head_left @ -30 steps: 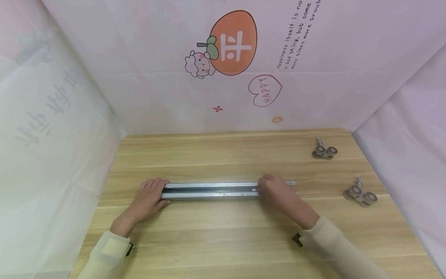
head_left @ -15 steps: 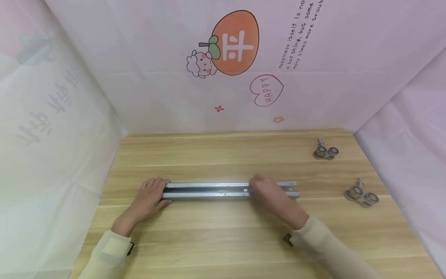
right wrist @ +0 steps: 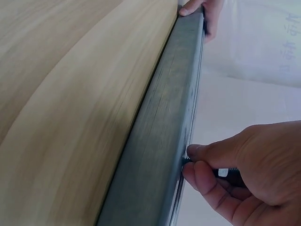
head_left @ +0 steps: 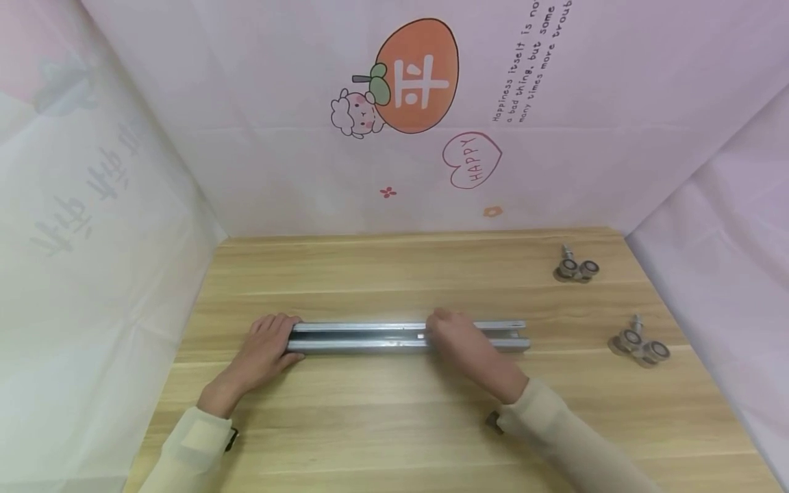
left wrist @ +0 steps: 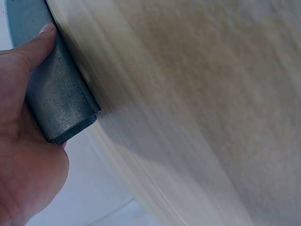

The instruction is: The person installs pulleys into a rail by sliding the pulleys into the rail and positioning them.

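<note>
A grey steel channel track (head_left: 357,345) lies lengthwise on the wooden table, its open slot facing up. My left hand (head_left: 264,346) grips the track's left end, thumb along the near side in the left wrist view. Over the track, right of its middle, my right hand (head_left: 464,348) pinches a dark threaded bolt (right wrist: 230,174) that stands out of the slot. Thumb and fingertips meet close at the slot's edge in the right wrist view. A small bright piece (head_left: 421,336) shows in the slot just left of the right hand. Whatever the bolt joins inside the track is hidden.
Two metal roller trolleys with bolts lie at the table's right: one trolley (head_left: 577,270) at the back, another trolley (head_left: 642,348) nearer. Pale printed cloth (head_left: 296,185) walls off the back and both sides of the wooden table (head_left: 370,424).
My right hand has slid left along the track, and the small bright piece beside it has moved left too. My left hand has stayed on the track's left end.
</note>
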Action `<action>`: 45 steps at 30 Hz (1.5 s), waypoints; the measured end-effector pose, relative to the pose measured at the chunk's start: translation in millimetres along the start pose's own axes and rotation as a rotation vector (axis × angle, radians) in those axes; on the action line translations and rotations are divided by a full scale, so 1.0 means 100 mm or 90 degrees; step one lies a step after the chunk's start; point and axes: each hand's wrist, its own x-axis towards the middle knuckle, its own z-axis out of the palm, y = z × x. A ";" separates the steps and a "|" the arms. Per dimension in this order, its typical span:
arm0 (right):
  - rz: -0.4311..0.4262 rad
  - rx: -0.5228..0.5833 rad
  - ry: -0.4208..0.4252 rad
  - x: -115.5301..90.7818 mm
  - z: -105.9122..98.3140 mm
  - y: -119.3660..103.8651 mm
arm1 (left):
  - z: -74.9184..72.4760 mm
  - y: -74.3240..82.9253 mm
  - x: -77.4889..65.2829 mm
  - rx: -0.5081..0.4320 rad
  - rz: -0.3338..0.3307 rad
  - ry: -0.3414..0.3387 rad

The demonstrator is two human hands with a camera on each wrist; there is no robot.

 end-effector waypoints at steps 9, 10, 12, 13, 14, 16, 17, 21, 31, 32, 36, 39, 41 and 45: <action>-0.014 -0.008 0.011 0.06 0.06 -0.08 | 0.03 0.01 -0.01 0.002 0.004 0.000; -0.013 -0.007 0.011 0.07 0.06 -0.09 | 0.02 0.01 -0.01 0.001 0.005 0.003; -0.014 -0.012 0.010 0.08 0.06 -0.11 | 0.03 0.02 -0.01 0.002 0.009 0.012; -0.016 -0.015 0.011 0.09 0.06 -0.12 | 0.03 0.02 -0.01 0.003 0.011 0.017; -0.019 -0.016 0.012 0.10 0.06 -0.13 | 0.02 0.02 -0.01 0.002 0.014 0.022; -0.028 -0.021 0.014 0.11 0.06 -0.15 | 0.02 0.01 -0.01 0.003 0.019 0.029; -0.033 -0.025 0.017 0.12 0.06 -0.16 | 0.02 0.01 -0.01 0.005 0.019 0.030; -0.042 -0.020 0.029 0.15 0.09 -0.19 | 0.02 0.00 -0.01 0.006 0.011 0.019; -0.057 -0.043 0.046 0.21 0.13 -0.29 | 0.00 0.01 -0.02 0.002 0.011 0.010; -0.060 -0.045 0.047 0.22 0.13 -0.30 | 0.00 0.01 -0.02 0.001 0.012 0.012; -0.065 -0.048 0.051 0.25 0.15 -0.33 | 0.02 0.01 -0.02 0.003 0.014 0.019; -0.064 -0.050 0.049 0.28 0.16 -0.36 | 0.03 0.00 -0.02 0.009 0.018 0.028; -0.060 -0.045 0.045 0.29 0.17 -0.38 | 0.03 0.00 -0.02 0.012 0.021 0.033; -0.056 -0.043 0.031 0.33 0.19 -0.42 | 0.02 0.01 -0.02 0.014 0.020 0.033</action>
